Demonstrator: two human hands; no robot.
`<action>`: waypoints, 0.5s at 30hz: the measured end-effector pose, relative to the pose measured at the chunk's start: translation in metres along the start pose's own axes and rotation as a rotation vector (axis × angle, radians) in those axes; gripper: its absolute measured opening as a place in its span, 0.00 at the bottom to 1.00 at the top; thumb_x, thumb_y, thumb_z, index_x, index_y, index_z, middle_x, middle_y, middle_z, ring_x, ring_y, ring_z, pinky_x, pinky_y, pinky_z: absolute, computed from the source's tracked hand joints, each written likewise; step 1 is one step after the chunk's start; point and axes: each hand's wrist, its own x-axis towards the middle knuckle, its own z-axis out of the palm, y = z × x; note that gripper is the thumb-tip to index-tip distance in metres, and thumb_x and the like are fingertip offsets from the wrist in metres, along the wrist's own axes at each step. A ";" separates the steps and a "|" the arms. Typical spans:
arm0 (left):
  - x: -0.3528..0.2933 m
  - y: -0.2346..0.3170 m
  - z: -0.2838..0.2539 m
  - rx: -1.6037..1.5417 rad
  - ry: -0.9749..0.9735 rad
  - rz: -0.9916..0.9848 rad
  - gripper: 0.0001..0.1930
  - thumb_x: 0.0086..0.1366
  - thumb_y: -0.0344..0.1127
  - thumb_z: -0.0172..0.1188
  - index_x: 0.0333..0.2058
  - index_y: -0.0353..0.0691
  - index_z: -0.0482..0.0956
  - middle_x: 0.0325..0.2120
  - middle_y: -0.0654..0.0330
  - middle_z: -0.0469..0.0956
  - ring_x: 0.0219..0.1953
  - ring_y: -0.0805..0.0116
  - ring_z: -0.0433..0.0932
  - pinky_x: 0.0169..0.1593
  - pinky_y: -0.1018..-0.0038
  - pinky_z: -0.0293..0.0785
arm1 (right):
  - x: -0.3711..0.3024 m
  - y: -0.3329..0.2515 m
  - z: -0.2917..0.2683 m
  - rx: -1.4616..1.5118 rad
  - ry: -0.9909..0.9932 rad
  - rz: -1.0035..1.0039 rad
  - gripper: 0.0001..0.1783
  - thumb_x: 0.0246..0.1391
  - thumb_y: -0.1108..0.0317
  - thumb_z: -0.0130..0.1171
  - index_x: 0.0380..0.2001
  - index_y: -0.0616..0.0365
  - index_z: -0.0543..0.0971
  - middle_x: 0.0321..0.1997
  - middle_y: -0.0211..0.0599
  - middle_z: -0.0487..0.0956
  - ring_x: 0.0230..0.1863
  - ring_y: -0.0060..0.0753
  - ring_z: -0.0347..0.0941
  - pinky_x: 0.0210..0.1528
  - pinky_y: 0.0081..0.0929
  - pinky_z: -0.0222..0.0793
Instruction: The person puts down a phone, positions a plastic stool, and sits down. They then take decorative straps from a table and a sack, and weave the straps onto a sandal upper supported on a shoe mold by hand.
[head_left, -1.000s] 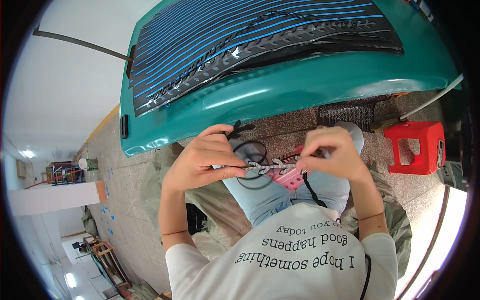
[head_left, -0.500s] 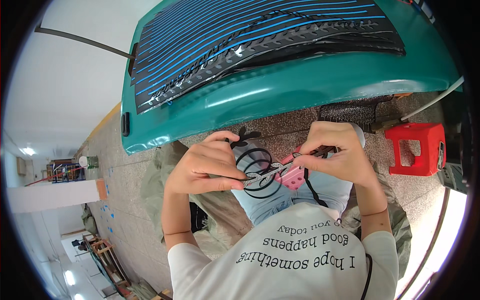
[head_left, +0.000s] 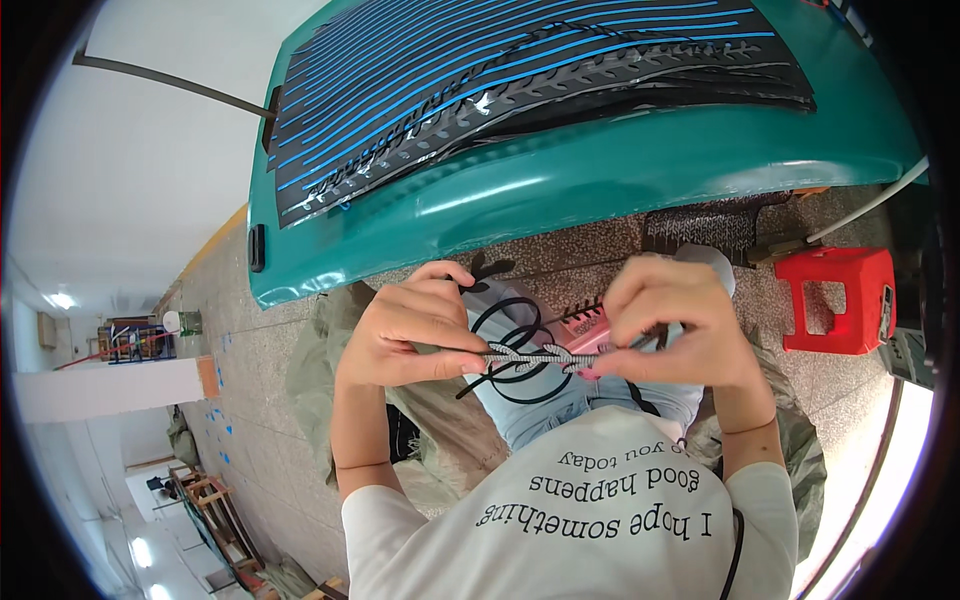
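Note:
Between my hands, above my lap, a narrow leaf-edged strip with a black-and-white patterned face is stretched level. My left hand pinches its left end between thumb and forefinger. At the other end, the thumb and fingers of my right hand grip the strip. Loops of thin black cord hang around the strip near my left fingers. A dark leaf-shaped piece sticks out beyond my left hand. Under the strip, a pink spotted thing lies on my lap, partly hidden by my right hand.
Ahead stands a table with a glossy green cover. On it lie black sheets with blue lines and dark leaf-edged strips. A red plastic stool stands at the right. Crumpled greenish cloth lies around my legs.
The strip has turned from slanting up to the right to nearly level and looks pulled straighter. My right hand has come down slightly; another leafy black strip shows behind it.

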 end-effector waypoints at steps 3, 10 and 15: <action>0.001 0.001 0.000 0.118 -0.006 -0.028 0.07 0.43 0.31 0.70 0.23 0.37 0.81 0.14 0.64 0.73 0.19 0.71 0.68 0.46 0.66 0.63 | -0.003 -0.011 0.001 -0.038 0.001 -0.006 0.14 0.27 0.76 0.72 0.17 0.58 0.75 0.22 0.31 0.72 0.23 0.24 0.67 0.22 0.17 0.59; 0.001 0.004 0.003 -0.008 0.003 0.044 0.08 0.42 0.31 0.71 0.22 0.37 0.81 0.15 0.64 0.74 0.19 0.71 0.68 0.44 0.66 0.63 | 0.002 0.004 0.001 0.001 0.011 0.033 0.13 0.28 0.77 0.71 0.17 0.58 0.75 0.22 0.31 0.73 0.23 0.25 0.68 0.22 0.19 0.61; 0.002 0.005 0.004 -0.086 -0.020 0.063 0.08 0.41 0.31 0.71 0.22 0.37 0.81 0.15 0.64 0.74 0.19 0.71 0.68 0.45 0.65 0.63 | 0.007 0.011 -0.002 0.018 -0.057 0.050 0.13 0.28 0.76 0.71 0.17 0.57 0.75 0.25 0.33 0.76 0.30 0.30 0.72 0.33 0.25 0.66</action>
